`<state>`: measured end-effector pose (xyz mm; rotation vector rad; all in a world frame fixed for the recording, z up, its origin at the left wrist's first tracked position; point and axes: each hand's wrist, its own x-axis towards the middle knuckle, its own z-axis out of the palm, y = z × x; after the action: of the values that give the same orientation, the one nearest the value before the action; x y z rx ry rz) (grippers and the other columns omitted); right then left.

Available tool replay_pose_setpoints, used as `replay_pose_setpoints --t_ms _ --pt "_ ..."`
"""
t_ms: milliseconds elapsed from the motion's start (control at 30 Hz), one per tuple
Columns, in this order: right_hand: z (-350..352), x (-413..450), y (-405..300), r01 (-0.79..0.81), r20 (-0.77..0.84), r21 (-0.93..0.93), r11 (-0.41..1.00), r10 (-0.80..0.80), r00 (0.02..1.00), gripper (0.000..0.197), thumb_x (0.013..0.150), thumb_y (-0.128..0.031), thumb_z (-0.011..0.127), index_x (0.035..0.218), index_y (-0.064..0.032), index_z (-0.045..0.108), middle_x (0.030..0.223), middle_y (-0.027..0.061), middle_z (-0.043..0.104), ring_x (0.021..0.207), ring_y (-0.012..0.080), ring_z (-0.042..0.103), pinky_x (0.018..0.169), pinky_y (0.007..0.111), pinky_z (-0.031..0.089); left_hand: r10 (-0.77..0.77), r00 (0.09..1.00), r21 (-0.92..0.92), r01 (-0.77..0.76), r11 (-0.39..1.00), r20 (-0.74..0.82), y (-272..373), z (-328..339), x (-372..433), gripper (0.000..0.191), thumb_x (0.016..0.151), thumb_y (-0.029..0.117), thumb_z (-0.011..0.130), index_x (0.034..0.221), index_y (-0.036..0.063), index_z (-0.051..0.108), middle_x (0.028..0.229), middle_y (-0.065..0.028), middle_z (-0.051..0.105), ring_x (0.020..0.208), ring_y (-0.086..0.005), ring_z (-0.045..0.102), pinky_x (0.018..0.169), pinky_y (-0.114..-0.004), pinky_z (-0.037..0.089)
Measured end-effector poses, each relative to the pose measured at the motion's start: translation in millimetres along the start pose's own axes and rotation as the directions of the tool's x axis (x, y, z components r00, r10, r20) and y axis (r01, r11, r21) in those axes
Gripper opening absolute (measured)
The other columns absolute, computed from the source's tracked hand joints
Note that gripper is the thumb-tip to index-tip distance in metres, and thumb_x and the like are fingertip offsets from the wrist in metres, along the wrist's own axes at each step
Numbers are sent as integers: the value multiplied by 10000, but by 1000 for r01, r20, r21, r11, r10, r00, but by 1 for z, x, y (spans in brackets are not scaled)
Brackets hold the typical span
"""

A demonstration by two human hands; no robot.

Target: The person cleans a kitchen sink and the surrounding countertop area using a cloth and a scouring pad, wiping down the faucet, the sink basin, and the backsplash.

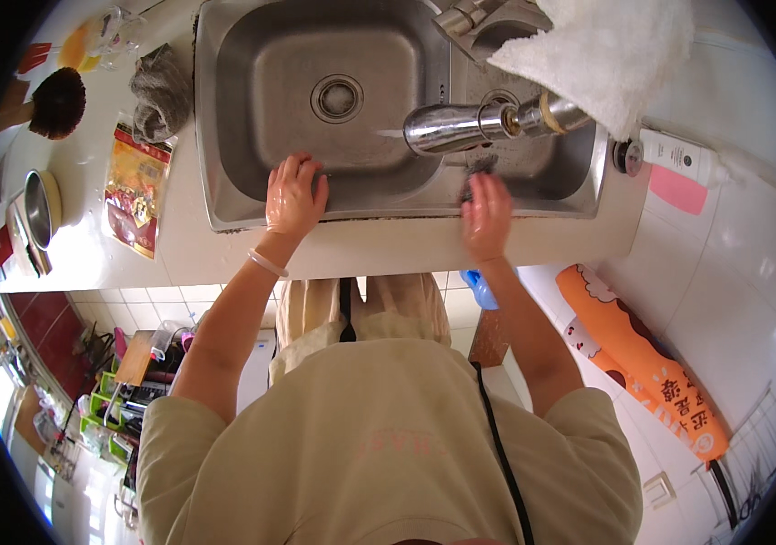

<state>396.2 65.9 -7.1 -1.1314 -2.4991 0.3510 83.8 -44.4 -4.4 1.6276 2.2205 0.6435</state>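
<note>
My left hand (296, 194) is wet and rests over the front edge of the large stainless steel sink basin (340, 146), its fingers inside and holding nothing. My right hand (486, 214), slightly blurred, grips a dark scouring pad (480, 169) at the front left of the small basin (544, 187). The chrome faucet (452, 128) reaches over the divider between the basins, just beyond that hand. A drain strainer (337, 99) sits in the floor of the large basin.
A white cloth (606, 54) hangs at the back right near a white tube (675, 157). On the left counter lie a grey rag (159, 95), a food packet (137, 187), a brush (57, 103) and a metal bowl (42, 208). An orange apron-like item (640, 354) hangs at right.
</note>
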Motion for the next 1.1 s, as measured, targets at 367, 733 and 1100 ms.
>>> replay_pose_setpoints --t_ms 367,733,1100 --pt "52 119 39 25 108 248 969 -53 993 490 858 -171 548 1305 -5 437 1377 249 381 1279 460 323 1060 515 282 -70 998 -27 70 997 -1 1 -2 -4 148 751 125 631 881 61 600 1020 -108 568 945 -280 552 814 -404 434" --pt "79 207 2 306 90 -85 948 -298 950 359 757 -10 572 1115 -20 596 1174 134 573 1126 346 486 975 448 387 -56 998 -36 56 998 -12 -3 -1 0 144 748 125 636 864 52 590 1003 -111 570 938 -283 555 795 -406 444" --pt "82 135 -132 -365 750 658 -658 613 248 262 925 -81 496 1161 28 532 1064 115 607 952 240 595 851 407 506 -42 998 -110 38 993 -36 -1 -14 2 175 733 81 634 897 56 579 1011 -118 567 908 -315 556 775 -413 437"
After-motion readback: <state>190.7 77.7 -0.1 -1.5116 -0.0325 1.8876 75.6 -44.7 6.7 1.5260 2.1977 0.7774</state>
